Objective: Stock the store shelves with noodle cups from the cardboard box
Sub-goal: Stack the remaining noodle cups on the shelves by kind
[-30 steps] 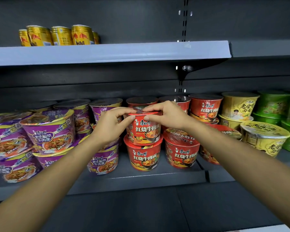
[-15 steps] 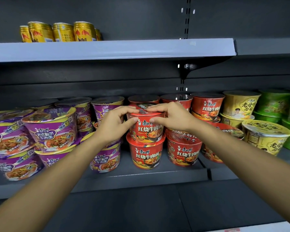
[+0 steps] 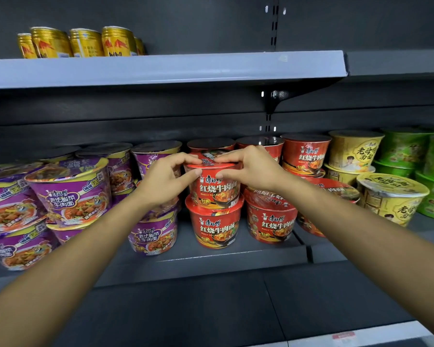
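Toward the shelf's (image 3: 211,259) front edge, the left hand (image 3: 164,181) and right hand (image 3: 251,169) are pinching the red cup (image 3: 219,189) at its rim, which is sitting stacked on a lower cup (image 3: 217,226).

Five gold cans (image 3: 118,41), three yellow cups (image 3: 391,199); roughly ten red cups (image 3: 217,222)

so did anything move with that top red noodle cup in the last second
Nothing visibly changed. The left hand and the right hand still pinch the rim of the red plastic noodle cup, which sits as before on the red cup below it. The purple cups, the yellow cups and the gold cans on the grey upper shelf stayed put.
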Tool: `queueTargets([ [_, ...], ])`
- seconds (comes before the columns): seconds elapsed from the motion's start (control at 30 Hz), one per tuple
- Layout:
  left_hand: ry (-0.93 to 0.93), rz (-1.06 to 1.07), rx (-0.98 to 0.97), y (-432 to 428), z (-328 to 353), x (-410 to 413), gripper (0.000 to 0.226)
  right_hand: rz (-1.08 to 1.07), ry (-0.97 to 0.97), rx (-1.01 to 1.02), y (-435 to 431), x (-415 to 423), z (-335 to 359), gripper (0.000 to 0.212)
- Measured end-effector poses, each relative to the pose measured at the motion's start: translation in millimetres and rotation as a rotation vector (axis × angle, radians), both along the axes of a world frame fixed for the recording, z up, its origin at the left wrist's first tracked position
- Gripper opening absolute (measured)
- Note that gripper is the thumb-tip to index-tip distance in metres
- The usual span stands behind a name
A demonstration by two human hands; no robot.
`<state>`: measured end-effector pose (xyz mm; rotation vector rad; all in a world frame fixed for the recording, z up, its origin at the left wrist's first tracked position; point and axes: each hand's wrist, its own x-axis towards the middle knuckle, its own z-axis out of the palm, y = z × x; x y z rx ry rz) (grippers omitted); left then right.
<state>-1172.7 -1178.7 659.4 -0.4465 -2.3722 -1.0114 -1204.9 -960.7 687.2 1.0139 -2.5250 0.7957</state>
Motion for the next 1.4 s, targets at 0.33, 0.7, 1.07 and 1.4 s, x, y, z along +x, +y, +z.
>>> queueTargets([
  [0.33,0.017,0.001,0.058,5.1,-5.9,2.3,0.029,0.004,-0.01,-0.013,-0.6,0.6,-2.4,0.051],
  [0.7,0.025,0.014,0.024,6.5,-6.4,3.4,0.03,-0.016,-0.009,-0.018,-2.0,1.2,-5.0,0.051],
  [1.07,0.095,0.128,-0.117,15.9,-1.3,16.9,0.034,-0.039,-0.013,0.019,-2.3,10.2,-0.6,0.051],
  [1.4,0.09,0.268,-0.212,25.0,-4.1,39.7,0.07,-0.064,0.088,0.012,6.6,40.4,-3.1,0.052],
])
